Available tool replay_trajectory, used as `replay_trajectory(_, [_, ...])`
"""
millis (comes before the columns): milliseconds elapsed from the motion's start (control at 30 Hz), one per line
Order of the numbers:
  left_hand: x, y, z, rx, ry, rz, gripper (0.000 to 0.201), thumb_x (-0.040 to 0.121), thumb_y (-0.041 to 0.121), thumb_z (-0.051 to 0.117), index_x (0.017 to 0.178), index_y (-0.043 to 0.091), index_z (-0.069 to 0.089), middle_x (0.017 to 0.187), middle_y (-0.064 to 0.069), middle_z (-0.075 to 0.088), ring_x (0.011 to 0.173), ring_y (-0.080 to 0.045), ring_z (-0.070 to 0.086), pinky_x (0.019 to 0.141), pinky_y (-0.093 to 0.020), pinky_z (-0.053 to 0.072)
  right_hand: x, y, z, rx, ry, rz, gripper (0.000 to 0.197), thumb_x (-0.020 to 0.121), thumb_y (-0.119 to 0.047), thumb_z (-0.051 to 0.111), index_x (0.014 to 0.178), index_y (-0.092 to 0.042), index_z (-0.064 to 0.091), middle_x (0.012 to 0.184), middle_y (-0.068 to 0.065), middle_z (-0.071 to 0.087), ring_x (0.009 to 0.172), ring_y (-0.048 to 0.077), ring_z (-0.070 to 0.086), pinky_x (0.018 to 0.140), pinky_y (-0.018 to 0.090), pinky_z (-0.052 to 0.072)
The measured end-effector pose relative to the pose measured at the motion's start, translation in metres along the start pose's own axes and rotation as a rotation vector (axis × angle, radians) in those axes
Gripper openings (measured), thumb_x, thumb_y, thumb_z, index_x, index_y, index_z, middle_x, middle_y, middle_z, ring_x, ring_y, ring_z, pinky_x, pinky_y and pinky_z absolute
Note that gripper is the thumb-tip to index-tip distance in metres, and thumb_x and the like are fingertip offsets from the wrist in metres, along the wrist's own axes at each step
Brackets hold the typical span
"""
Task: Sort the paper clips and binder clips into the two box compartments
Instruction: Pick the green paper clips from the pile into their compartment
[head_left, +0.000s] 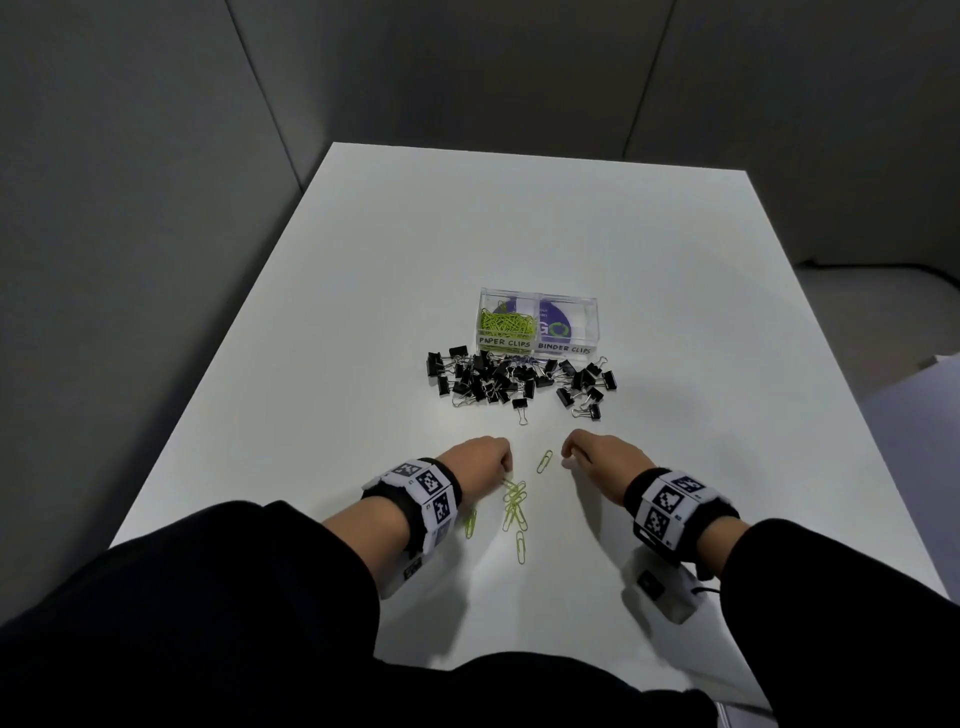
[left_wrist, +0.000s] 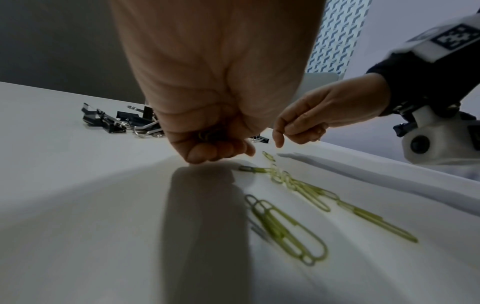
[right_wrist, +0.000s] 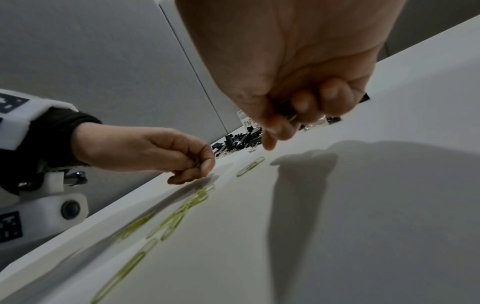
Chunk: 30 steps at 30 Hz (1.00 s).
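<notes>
A clear two-part box (head_left: 538, 347) stands mid-table. Its left compartment (head_left: 506, 326), labelled PAPER CLIPS, holds green paper clips; the right one (head_left: 570, 323), labelled BINDER CLIPS, holds none that I can see. Black binder clips (head_left: 519, 379) (left_wrist: 116, 121) (right_wrist: 239, 142) lie heaped in front of it. Several loose green paper clips (head_left: 514, 501) (left_wrist: 285, 226) (right_wrist: 182, 211) lie near me, one single clip (head_left: 544, 461) (right_wrist: 250, 166) between my hands. My left hand (head_left: 505, 464) (left_wrist: 215, 152) (right_wrist: 192, 164) is curled round green clips, fingertips just above the loose ones. My right hand (head_left: 570, 451) (right_wrist: 280, 127) (left_wrist: 291, 131) pinches a green clip.
The white table (head_left: 363, 312) ends at a left edge and a right edge, with grey partition walls behind and to the left. Both wrists carry white camera mounts with black-and-white markers. My dark sleeves cover the near table edge.
</notes>
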<state>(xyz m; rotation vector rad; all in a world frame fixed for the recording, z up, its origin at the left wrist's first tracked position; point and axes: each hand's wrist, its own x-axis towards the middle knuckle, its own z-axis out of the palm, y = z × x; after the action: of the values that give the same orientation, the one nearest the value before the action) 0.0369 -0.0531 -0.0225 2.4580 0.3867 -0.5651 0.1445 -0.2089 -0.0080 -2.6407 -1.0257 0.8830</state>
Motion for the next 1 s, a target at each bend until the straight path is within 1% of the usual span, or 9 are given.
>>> replay_trajectory(67, [0.000,0.003,0.004,0.039,0.003,0.011,0.020,0.089,0.020,0.049,0.103,0.008,0.054,0.110,-0.009,0.059,0.097,-0.025,0.057,0.083,-0.034,0.047,0.001,0.001,0.000,-0.049,0.038,-0.038,0.024,0.098,-0.023,0.035,0.112,-0.013,0.052,0.113,0.009,0.063,0.101,0.028,0.057,0.073,0.029,0.036])
replay_trajectory(167, [0.002,0.005,0.007,0.131,0.007,0.014,0.034,0.083,0.034,0.063,0.106,0.010,0.053,0.110,-0.007,0.054,0.100,-0.025,0.054,0.083,-0.034,0.044,0.005,-0.006,-0.001,-0.182,0.030,-0.144,0.024,0.096,-0.028,0.042,0.115,-0.018,0.051,0.115,0.007,0.059,0.105,0.025,0.054,0.077,0.033,0.041])
replay_trajectory(300, [0.006,0.007,0.003,0.183,0.017,0.060,0.023,0.087,0.023,0.059,0.105,0.008,0.059,0.115,-0.012,0.052,0.104,-0.029,0.054,0.086,-0.035,0.044,0.013,-0.014,0.004,-0.271,-0.012,-0.211,0.022,0.092,-0.025,0.046,0.111,-0.019,0.055,0.110,0.007,0.059,0.102,0.026,0.056,0.076,0.033,0.044])
replay_trajectory(433, [0.005,0.004,-0.002,0.208,0.013,0.092,0.020,0.090,0.016,0.051,0.104,0.005,0.061,0.114,-0.014,0.053,0.104,-0.031,0.054,0.086,-0.036,0.044,0.020,-0.014,0.003,-0.213,-0.087,-0.135,0.019,0.090,-0.021,0.053,0.106,-0.012,0.057,0.112,0.010,0.058,0.104,0.028,0.056,0.082,0.034,0.044])
replay_trajectory(533, [0.005,0.002,-0.003,0.238,0.003,0.116,0.020,0.092,0.015,0.048,0.103,0.004,0.059,0.112,-0.015,0.056,0.104,-0.030,0.053,0.085,-0.036,0.043,0.021,-0.012,0.003,-0.145,-0.115,-0.106,0.017,0.091,-0.020,0.051,0.102,-0.008,0.056,0.111,0.012,0.057,0.097,0.028,0.056,0.078,0.032,0.041])
replay_trajectory(667, [0.006,0.002,-0.006,0.249,-0.029,0.141,0.019,0.093,0.012,0.046,0.105,0.003,0.057,0.111,-0.015,0.060,0.104,-0.030,0.055,0.085,-0.035,0.043,0.018,-0.008,0.008,-0.078,-0.133,-0.095,0.006,0.093,-0.017,0.045,0.089,-0.012,0.045,0.101,0.013,0.050,0.083,0.023,0.047,0.073,0.030,0.035])
replay_trajectory(767, [0.005,0.001,-0.009,0.209,-0.047,0.137,0.024,0.095,0.012,0.042,0.113,0.006,0.057,0.117,-0.013,0.058,0.108,-0.028,0.054,0.091,-0.034,0.042,0.014,-0.008,0.005,-0.009,-0.122,-0.100,0.010,0.095,-0.015,0.040,0.086,-0.013,0.037,0.092,0.006,0.044,0.079,0.020,0.042,0.069,0.029,0.031])
replay_trajectory(867, [0.003,-0.004,-0.016,0.133,-0.057,0.099,0.028,0.096,0.012,0.038,0.116,0.006,0.057,0.121,-0.013,0.053,0.107,-0.027,0.055,0.092,-0.031,0.042,0.010,-0.008,-0.002,0.060,-0.120,-0.102,0.008,0.097,-0.014,0.038,0.089,-0.012,0.036,0.088,0.007,0.049,0.077,0.020,0.043,0.062,0.028,0.031])
replay_trajectory(1000, [-0.005,-0.014,-0.026,0.072,-0.066,0.021,0.027,0.094,0.005,0.036,0.113,0.005,0.055,0.119,-0.013,0.056,0.107,-0.025,0.054,0.090,-0.028,0.040,0.009,-0.005,-0.002,0.162,-0.108,-0.084,0.005,0.096,-0.012,0.039,0.099,-0.013,0.043,0.093,0.013,0.065,0.076,0.021,0.051,0.071,0.028,0.037])
